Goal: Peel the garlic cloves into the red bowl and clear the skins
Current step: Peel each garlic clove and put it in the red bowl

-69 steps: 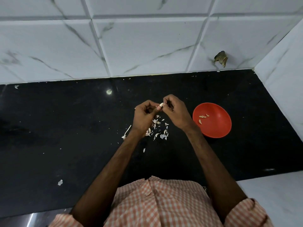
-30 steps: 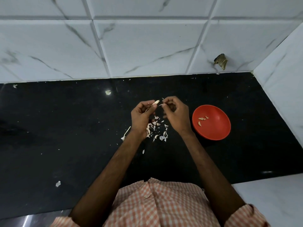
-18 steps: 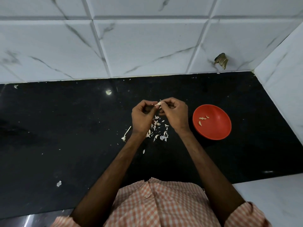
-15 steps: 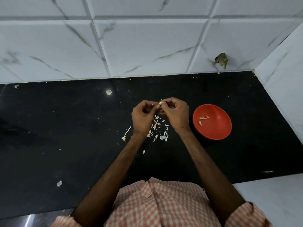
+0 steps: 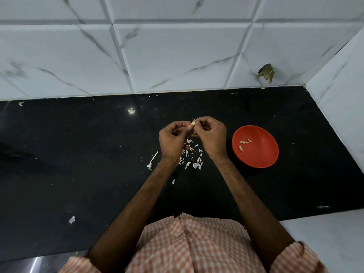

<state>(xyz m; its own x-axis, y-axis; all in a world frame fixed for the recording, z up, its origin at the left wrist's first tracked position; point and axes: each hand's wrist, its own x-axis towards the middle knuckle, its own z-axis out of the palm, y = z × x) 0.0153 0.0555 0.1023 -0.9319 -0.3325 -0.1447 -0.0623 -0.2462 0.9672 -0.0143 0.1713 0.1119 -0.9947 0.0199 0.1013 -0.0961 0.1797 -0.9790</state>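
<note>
Left hand and right hand pinch a garlic clove at centre frame; a slip could drop it among the skins, short of the red bowl.

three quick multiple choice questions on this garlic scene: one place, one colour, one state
1. From the right hand, the bowl sits: A) to its left B) to its right C) behind it, at the wall
2. The counter is: A) white B) black C) brown
3. The clove being peeled is: A) in the bowl B) loose on the counter C) pinched between left hand and right hand
Answers: B, it stands just right of that hand; B, pale skins show against black; C, both hands pinch it.
</note>
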